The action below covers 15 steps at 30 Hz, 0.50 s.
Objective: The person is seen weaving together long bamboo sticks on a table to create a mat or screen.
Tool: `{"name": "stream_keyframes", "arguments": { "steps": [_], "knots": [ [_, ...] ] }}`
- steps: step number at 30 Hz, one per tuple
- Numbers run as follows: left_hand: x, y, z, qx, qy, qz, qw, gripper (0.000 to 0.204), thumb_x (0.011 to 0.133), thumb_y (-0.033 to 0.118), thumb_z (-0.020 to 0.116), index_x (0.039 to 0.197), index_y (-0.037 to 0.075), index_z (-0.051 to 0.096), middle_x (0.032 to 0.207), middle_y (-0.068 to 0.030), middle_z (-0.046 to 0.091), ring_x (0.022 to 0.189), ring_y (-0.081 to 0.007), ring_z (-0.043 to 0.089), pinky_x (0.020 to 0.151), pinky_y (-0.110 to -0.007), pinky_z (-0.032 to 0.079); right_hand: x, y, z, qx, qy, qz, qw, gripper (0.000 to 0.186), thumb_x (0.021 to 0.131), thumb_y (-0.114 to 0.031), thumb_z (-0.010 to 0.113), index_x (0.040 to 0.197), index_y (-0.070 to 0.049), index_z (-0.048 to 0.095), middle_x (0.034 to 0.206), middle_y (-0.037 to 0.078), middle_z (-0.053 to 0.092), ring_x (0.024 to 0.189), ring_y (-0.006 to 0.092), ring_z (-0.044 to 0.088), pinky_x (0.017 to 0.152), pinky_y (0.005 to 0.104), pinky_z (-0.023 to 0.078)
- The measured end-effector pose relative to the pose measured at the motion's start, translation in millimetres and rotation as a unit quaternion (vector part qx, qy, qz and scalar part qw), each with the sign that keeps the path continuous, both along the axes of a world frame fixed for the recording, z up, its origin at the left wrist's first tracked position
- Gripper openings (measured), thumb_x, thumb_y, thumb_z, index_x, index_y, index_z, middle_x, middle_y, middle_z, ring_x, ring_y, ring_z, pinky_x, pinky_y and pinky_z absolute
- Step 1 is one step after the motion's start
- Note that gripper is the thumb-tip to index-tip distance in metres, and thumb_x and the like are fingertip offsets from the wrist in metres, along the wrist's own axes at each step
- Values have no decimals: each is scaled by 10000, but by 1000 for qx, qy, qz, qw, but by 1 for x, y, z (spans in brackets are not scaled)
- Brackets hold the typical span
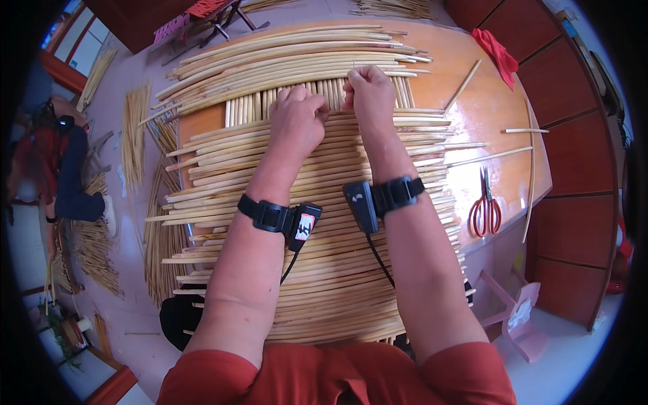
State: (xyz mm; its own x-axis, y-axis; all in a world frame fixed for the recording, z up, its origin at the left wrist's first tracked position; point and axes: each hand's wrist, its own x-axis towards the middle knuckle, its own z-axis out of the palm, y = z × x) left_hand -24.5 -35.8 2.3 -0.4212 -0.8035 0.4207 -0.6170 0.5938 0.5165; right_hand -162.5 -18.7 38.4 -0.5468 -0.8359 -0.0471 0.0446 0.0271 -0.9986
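Observation:
A wide layer of pale, peeled plant stalks (324, 192) lies crosswise in front of me and covers much of an orange-brown table (449, 84). Toward its far side, a band of stalks set at right angles (251, 108) shows through a gap. My left hand (295, 125) is closed over this gap, its fingertips turned down and hidden. Just to its right, my right hand (374, 94) is closed in a pinch. A very thin line sticks up by its fingertips; whether it is thread or a needle I cannot tell. Black straps with small boxes circle both wrists.
Red-handled scissors (485, 214) lie on the table at right, near some loose stalks (491, 156). A red cloth (497, 57) hangs over the far right edge. Bundles of stalks (137, 135) cover the floor at left, where another person (50, 158) sits. A pink stool (520, 317) stands lower right.

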Motion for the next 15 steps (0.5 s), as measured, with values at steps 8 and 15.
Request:
{"name": "stream_keyframes", "arguments": {
  "steps": [8, 15],
  "knots": [
    [-3, -1, 2, 13, 33, -9, 999, 73, 712, 78, 736, 766, 106, 696, 845, -50, 609, 901, -287, 544, 807, -401, 467, -5, 26, -14, -85, -127, -38, 988, 36, 911, 1, 553, 906, 25, 579, 801, 93, 623, 661, 148, 657, 518, 263, 569],
    [-9, -8, -10, -71, 116, 125, 983, 382, 750, 1, 685, 1123, 77, 654, 1135, -132, 585, 1098, -316, 524, 1002, -413, 409, 4, 30, -5, -25, -15, -35, 999, 76, 969, -59, 509, 944, 8, 532, 749, 100, 614, 573, 159, 647, 471, 274, 539]
  ]
}}
